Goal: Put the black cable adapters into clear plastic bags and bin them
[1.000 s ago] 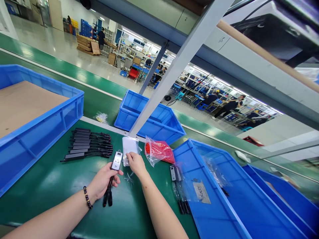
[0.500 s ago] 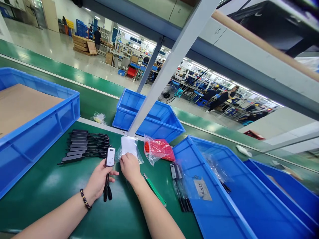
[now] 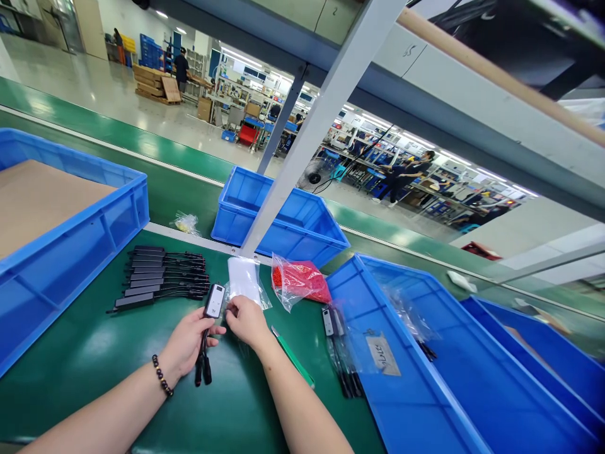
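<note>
White-faced device (image 3: 215, 301), slightly tilted, in left hand (image 3: 189, 340).

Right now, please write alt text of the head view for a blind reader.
A person's left hand holds a small cabled device over a green table, while the right hand is beside it, near clear plastic. Around them are a row of dark cabled devices, a red-filled plastic bag and blue bins.
</note>
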Available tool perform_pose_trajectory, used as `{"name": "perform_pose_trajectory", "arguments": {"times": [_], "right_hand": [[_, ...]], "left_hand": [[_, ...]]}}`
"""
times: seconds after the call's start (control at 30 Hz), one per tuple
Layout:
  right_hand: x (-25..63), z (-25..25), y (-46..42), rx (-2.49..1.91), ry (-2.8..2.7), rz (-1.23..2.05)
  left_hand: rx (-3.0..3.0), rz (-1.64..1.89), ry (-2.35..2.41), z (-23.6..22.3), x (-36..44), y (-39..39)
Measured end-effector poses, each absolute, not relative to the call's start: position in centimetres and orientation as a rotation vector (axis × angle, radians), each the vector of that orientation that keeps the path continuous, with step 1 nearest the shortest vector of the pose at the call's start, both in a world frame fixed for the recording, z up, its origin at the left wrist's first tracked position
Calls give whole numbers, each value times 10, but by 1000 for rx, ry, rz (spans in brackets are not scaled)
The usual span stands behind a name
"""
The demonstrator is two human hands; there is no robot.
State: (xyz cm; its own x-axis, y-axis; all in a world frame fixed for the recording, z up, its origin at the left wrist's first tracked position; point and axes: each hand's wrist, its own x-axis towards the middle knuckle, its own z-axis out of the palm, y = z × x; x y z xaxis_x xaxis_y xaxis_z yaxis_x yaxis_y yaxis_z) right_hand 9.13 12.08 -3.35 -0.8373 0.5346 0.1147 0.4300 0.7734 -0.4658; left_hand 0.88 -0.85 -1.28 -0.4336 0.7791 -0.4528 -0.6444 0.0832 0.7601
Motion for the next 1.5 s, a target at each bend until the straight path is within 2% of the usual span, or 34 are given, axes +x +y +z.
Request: {"name": "perform_pose_trajectory", "arguments": {"times": [0.2, 0.43, 0.63, 0.8, 0.93, 1.0, 1.13, 1.27, 1.37, 1.5], "right_hand": [[93, -28, 131, -917, -2616, 372], [94, -31, 135, -792, -2520, 202], [96, -22, 127, -463, -2558, 29], [99, -10, 111, -225, -2635, 88], [103, -1, 103, -73, -2622, 364], [104, 1, 106, -179, -2509, 612], [99, -7, 119, -742, -2142, 1236], [89, -19, 121, -755, -1993, 1914], [88, -19, 120, -655, -1826, 2100], [94, -11, 133, -617, -1544, 2186]], "left_hand": [[448, 1479, 1360, -3, 12, -15], [684, 1229, 1515, -4, 15, -17], [546, 1346, 1503, -7, 14, -13], [377, 1505, 1406, -6, 14, -12], [352, 1601, 1254, -4, 9, -12], [336, 1630, 1228, -4, 7, -12], [350, 1629, 1197, -5, 6, -13], [328, 1579, 1199, -6, 8, -13], [291, 1545, 1144, -3, 9, -13], [271, 1409, 947, 4, 11, -17]]}}
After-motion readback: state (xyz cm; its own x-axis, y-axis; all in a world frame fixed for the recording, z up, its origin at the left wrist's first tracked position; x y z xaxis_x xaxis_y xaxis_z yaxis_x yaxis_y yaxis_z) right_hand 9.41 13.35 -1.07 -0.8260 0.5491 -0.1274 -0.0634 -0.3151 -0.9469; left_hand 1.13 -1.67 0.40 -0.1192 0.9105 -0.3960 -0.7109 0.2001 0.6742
